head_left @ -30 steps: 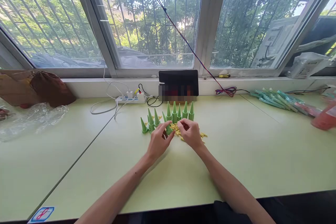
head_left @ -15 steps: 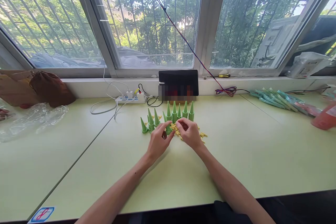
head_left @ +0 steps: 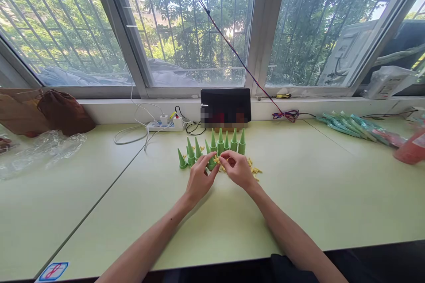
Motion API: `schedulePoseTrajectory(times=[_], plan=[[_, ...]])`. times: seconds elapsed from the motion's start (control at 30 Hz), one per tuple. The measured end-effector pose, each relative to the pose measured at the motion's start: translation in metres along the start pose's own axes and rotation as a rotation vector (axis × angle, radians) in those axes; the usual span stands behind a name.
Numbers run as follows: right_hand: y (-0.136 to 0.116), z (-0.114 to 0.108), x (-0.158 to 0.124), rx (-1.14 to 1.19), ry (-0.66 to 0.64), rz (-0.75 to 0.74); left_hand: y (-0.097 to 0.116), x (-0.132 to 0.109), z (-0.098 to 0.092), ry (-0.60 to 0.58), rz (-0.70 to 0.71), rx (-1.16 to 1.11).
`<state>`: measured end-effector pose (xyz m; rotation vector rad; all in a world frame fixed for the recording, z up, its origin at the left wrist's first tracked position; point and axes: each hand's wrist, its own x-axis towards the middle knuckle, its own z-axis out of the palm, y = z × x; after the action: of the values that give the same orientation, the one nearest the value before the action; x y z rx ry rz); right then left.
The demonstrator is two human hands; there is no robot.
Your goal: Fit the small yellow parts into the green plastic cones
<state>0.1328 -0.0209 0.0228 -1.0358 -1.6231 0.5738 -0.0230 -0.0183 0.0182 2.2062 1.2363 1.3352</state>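
My left hand (head_left: 200, 176) is curved, thumb and forefinger closed around what looks like a small yellow piece (head_left: 217, 159) at their tips. Close against it from the right, my right hand (head_left: 239, 170) pinches thumb and forefinger together; whatever lies in that pinch is too small to make out. Both sets of fingertips meet above a loose pile of small yellow pieces (head_left: 255, 170). Just behind stands a row of upright green cones (head_left: 221, 142) on round bases. More green cones (head_left: 191, 152) stand left of my left hand, and one is partly hidden by it.
Behind the cones a dark-screened tablet (head_left: 226, 105) leans near the windowsill. A power strip (head_left: 166, 124) with cables lies back left, beyond a plastic bag (head_left: 49, 150) and brown pouch (head_left: 66, 112). Teal packets (head_left: 345, 124) and a red container (head_left: 410, 148) are at the right.
My right hand's fingertips have shifted slightly left and down, closing up to the left fingertips. The left hand has barely moved, and the cones stand as before.
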Motion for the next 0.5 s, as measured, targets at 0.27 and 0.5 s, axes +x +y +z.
schedulePoseTrajectory(times=[0.27,0.5], plan=[[-0.0011,-0.0006,0.0006,-0.007,0.012,-0.023,0.0039,-0.0005,-0.0009,-0.024,0.013,-0.014],[0.0005,-0.0004,0.0011,0.009,0.016,-0.034,0.0045,-0.0016,-0.0001,0.000,0.009,-0.020]])
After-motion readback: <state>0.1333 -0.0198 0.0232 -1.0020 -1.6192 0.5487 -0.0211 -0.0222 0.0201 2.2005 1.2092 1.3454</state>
